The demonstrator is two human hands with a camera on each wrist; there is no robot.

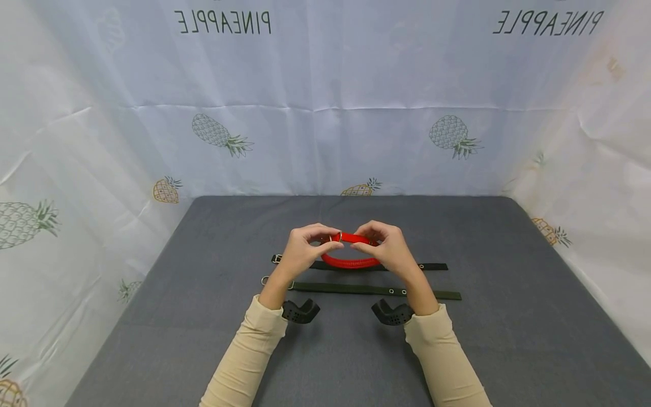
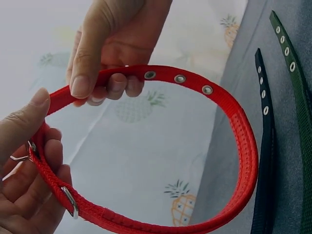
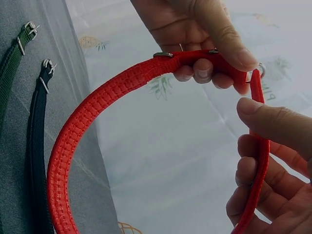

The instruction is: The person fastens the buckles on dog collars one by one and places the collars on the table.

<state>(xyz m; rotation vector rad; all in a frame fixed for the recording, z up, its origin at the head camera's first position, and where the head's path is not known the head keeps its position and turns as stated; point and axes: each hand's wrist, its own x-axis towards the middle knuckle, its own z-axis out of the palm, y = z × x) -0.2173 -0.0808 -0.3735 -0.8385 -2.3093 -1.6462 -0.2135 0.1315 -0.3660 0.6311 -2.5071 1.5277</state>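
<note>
A red dog collar is held up in a loop above the table. My left hand pinches its buckle end; a metal D-ring sits on the band close by. With thumb and fingers my right hand grips the other end, the strap with metal eyelets. In the right wrist view the strap's tip meets the buckle end near my left thumb. Whether it passes through the buckle I cannot tell, since fingers cover part of it.
Behind the red collar a black collar lies stretched out on the grey table. Nearer to me lies a dark green collar, parallel to it. Pineapple-print curtains enclose the back and sides. Black wrist mounts sit on both wrists.
</note>
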